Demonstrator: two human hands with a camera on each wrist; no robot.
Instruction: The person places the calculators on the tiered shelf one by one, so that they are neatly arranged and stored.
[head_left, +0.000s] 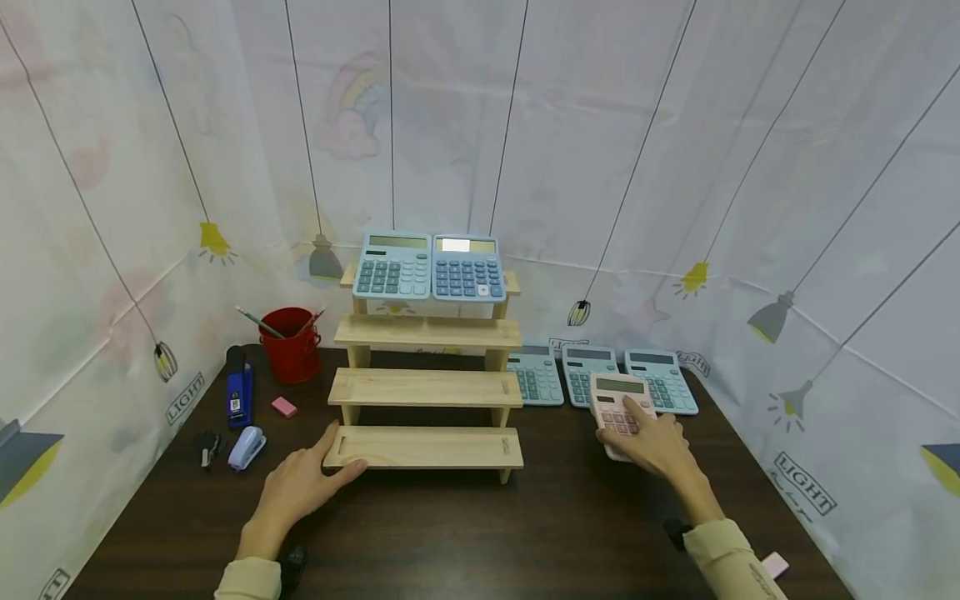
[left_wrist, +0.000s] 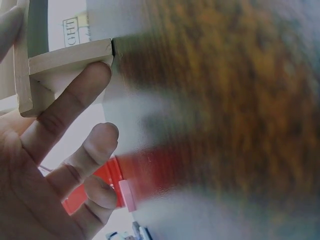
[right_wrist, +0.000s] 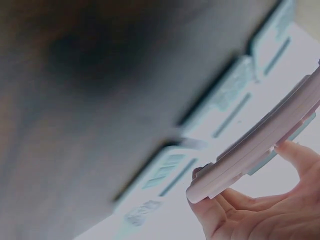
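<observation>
My right hand [head_left: 658,446] grips a pink calculator [head_left: 621,385] by its lower part, in front of the blue calculators at the right. In the right wrist view the pink calculator [right_wrist: 260,137] appears edge-on, raised off the table, with the thumb and fingers [right_wrist: 212,215] on it. My left hand [head_left: 296,487] rests at the left end of the lowest step of a wooden tiered rack [head_left: 427,448], thumb along its front edge and fingers at its side. The left wrist view shows fingertips [left_wrist: 97,75] touching the rack's end leg [left_wrist: 75,55]. Two blue calculators [head_left: 393,267] lean side by side on the top step.
Three light blue calculators [head_left: 588,367] lie in a row right of the rack. At the left stand a red bucket [head_left: 292,354] with pencils, a blue stapler [head_left: 240,396], a pink eraser [head_left: 284,407] and a small white-blue stapler [head_left: 247,448]. A pale pink block [head_left: 775,565] lies near the right sleeve.
</observation>
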